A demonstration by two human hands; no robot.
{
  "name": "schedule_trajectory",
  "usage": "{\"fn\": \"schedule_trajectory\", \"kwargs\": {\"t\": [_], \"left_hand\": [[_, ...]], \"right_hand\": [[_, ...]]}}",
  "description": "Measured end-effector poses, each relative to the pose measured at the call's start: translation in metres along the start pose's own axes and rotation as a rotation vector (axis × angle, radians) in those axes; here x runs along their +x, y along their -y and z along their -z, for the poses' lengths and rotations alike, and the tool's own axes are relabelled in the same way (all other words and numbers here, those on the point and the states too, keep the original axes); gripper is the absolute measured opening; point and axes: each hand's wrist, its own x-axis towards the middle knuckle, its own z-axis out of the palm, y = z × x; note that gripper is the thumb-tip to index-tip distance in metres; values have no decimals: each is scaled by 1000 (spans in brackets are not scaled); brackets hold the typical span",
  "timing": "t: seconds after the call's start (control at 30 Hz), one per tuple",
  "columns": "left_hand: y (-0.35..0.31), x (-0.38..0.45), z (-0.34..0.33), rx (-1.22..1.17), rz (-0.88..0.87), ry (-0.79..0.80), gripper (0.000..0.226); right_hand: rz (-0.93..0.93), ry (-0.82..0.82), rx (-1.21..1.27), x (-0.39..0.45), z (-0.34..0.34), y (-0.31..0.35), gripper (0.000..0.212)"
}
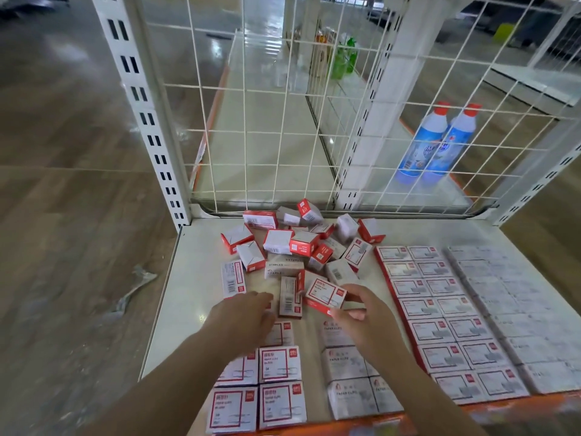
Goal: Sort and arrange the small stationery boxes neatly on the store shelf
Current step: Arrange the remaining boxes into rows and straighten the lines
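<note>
Head view: right hand (361,313) pinches one red-and-white box (325,295) at near edge of loose pile (298,243), shelf (188,278) centre; left hand (248,313) with relaxed fingers, holding nothing, above near-left rows (257,385); sorted rows (440,316) right. Risks: sleeve or wrist nudging near rows askew; box misfiled among lookalike labels.

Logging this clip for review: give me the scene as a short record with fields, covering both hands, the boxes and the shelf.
right hand: fingers pinch a red-and-white box
left hand: reaching toward the pile, holds nothing visible
unsorted pile: jumbled boxes at shelf back
sorted rows: flat, two columns, right side
front stacks: red-and-white boxes at near edge
shelf: white, wire mesh behind
</note>
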Motion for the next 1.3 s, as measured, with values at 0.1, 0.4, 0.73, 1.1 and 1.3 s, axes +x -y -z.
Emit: {"fn": "schedule_trajectory", "kwargs": {"t": [0.1, 0.4, 0.73, 1.1, 1.3], "left_hand": [[0, -1, 2, -30, 23, -28, 34], [6, -16, -8, -188, 185, -139, 50], [12, -25, -2, -162, 247, -143, 59], [11, -24, -3, -339, 295, -112, 57], [12, -20, 0, -394, 319, -118, 58]], "right_hand": [[4, 10, -17, -1, -1, 0, 27], [5, 44, -13, -3, -10, 0, 38], [160, 78, -261, 5, -40, 8, 31], [197, 79, -414, 14, -49, 6, 35], [162, 60, -414, 24, -55, 8, 35]]}}
